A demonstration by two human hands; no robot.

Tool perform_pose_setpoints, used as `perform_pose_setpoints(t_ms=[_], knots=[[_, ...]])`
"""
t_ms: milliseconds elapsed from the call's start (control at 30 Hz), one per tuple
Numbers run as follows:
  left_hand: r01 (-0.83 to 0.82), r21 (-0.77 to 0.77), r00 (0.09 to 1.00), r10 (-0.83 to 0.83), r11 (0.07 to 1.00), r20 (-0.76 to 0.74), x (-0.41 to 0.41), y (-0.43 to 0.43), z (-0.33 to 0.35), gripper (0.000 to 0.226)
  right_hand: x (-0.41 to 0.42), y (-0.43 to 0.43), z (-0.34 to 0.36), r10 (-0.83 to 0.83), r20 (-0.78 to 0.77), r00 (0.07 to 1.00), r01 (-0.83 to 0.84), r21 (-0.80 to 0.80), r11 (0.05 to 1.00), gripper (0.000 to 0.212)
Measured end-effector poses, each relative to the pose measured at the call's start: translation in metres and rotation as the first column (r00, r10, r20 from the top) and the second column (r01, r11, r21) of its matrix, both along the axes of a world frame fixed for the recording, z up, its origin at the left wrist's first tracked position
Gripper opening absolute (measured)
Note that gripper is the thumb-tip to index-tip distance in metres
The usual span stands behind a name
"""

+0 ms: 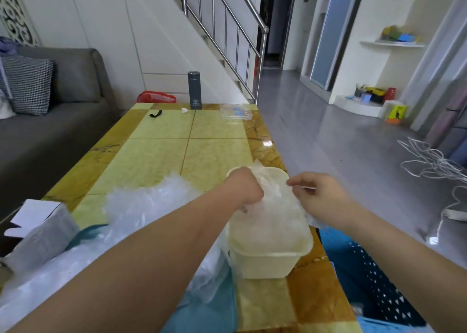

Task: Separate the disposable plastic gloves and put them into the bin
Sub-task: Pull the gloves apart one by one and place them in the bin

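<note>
Plastic glove (276,192), thin and clear, stretched between both hands directly above the open mouth of the pale yellow bin (262,264). The left hand (249,190) is a closed fist gripping one end of the film; the right hand (319,198) pinches the other end between thumb and forefinger, the other fingers curled. Crumpled clear film fills the bin to near its rim. The bin stands on the near right part of the desk (161,150), close to its right edge.

Just left of the bin, and partly hidden by the left forearm, a loose heap of further gloves (149,206) spills over the near edge of the desk and reaches the bin's left wall. Further left lies a grey packet (48,234) with a white flap.

At the far end of the desk, well apart from the bin: an upright grey flask (194,90), a black strap (155,113) and a clear shallow tray (236,111) with something blue inside.

Surroundings: grey sofa (50,135) with a checked cushion (27,85) to the left, stair railing (227,24) behind, white cables (434,161) loose on the floor to the right.
</note>
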State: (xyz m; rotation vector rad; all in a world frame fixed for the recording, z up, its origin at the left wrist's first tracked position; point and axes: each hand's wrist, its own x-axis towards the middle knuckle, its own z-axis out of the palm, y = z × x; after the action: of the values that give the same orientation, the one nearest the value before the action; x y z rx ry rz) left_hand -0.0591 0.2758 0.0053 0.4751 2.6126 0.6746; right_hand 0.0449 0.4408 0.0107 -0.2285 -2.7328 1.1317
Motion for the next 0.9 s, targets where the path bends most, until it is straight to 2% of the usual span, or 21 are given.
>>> perform_pose_setpoints(t_ms=[100,167,233,300,400,467,533,633,700,800,867,900], knots=[[0.154,-0.351,0.967,-0.214,0.924,-0.138,0.000,0.014,-0.007,0.024,0.009,-0.016,0.003,0.178,0.067,0.982,-0.186,0.148,0.971,0.014],[0.154,-0.474,0.940,-0.276,0.867,-0.200,-0.003,0.020,-0.019,0.029,0.010,-0.029,0.004,0.250,0.168,0.954,-0.289,0.279,0.916,0.021],[0.111,-0.445,0.950,-0.227,0.888,-0.216,-0.005,0.022,-0.025,0.029,0.005,-0.039,0.003,0.234,0.338,0.912,-0.359,0.378,0.853,0.029],[0.070,-0.325,0.962,-0.150,0.943,-0.229,-0.003,0.018,-0.022,0.032,-0.004,-0.046,-0.002,0.199,0.479,0.855,-0.408,0.384,0.829,0.035],[0.075,-0.063,0.909,-0.094,0.995,-0.407,0.009,-0.007,-0.006,0.053,-0.023,-0.057,-0.013,0.170,0.553,0.816,-0.448,0.418,0.790,0.052],[0.117,0.132,0.883,-0.043,0.984,-0.467,0.021,-0.032,0.000,0.048,-0.034,-0.064,-0.020,0.160,0.587,0.794,-0.461,0.409,0.787,0.054],[0.124,0.228,0.864,0.008,0.966,-0.504,0.036,-0.064,0.002,0.037,-0.042,-0.072,-0.027,0.141,0.650,0.747,-0.497,0.404,0.768,0.050],[0.106,0.182,0.832,0.012,0.978,-0.555,0.063,-0.109,-0.002,0.027,-0.043,-0.079,-0.039,0.095,0.732,0.675,-0.554,0.418,0.720,0.050],[0.099,0.073,0.847,-0.045,0.992,-0.530,0.081,-0.136,-0.016,0.031,-0.039,-0.083,-0.033,0.094,0.719,0.689,-0.542,0.425,0.725,0.043],[0.160,-0.197,0.912,-0.221,0.967,-0.345,0.105,-0.168,-0.050,0.055,-0.026,-0.087,-0.008,0.075,0.633,0.770,-0.456,0.465,0.759,0.043],[0.143,-0.280,0.951,-0.210,0.949,-0.226,0.112,-0.181,-0.072,0.054,-0.012,-0.092,0.014,0.069,0.624,0.778,-0.451,0.479,0.753,0.049],[0.104,-0.280,0.962,-0.168,0.954,-0.216,0.112,-0.185,-0.077,0.048,-0.006,-0.096,0.025,0.063,0.632,0.773,-0.462,0.492,0.738,0.051]])
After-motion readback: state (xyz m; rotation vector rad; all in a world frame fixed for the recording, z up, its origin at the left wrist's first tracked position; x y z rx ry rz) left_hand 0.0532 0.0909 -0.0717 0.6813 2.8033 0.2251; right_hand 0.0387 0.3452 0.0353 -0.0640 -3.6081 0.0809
